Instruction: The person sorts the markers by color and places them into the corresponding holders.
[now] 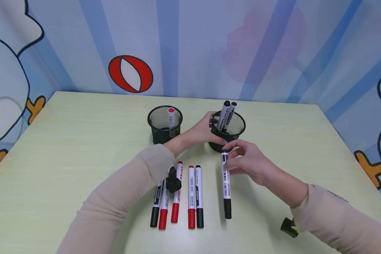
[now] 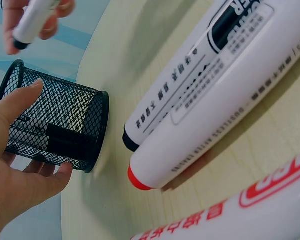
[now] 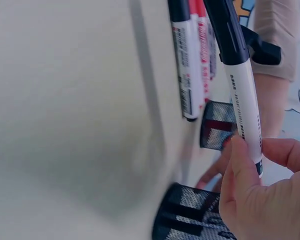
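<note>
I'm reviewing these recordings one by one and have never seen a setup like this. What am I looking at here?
There is no robot: a person works bare-handed. The wide picture comes from a camera worn on the head, looking forward and down; the two close ones come from cameras on the left and right wrists. On the table stands a left mesh cup showing one red-ended marker; nearer the person lie five loose markers, three red-capped and two black-capped. The left hand grips a right mesh cup with two black-ended markers in it. The right hand pinches another marker, black-capped, by its far end.
</note>
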Motion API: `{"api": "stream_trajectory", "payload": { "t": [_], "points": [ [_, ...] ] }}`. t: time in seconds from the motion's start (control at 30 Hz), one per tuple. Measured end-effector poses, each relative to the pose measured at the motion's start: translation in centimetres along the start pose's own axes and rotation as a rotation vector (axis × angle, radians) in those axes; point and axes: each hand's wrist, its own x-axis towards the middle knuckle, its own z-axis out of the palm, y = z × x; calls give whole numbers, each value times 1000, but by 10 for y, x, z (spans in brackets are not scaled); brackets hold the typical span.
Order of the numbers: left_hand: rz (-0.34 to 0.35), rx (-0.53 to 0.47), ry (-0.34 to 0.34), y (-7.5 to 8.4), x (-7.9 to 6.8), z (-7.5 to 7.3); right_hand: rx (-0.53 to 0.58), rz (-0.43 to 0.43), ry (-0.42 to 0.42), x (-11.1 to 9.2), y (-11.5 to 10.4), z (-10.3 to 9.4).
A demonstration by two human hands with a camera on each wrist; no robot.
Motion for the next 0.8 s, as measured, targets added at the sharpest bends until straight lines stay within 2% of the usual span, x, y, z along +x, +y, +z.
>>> {"api": "stream_trajectory", "payload": {
  "t": [0.23, 0.47, 0.6, 0.8],
  "points": [
    [-23, -19, 3, 2, 1, 1, 24, -86, 37, -4, -24, -14],
    [-53, 16, 1, 5, 3, 0, 82, -202, 77, -3, -48, -28],
    [-70, 27, 7, 3, 3, 0, 175, -253, 108, -2, -60, -35],
    [-88, 47, 14, 2, 2, 1, 340, -396, 228, 1, -72, -44]
  ]
}}
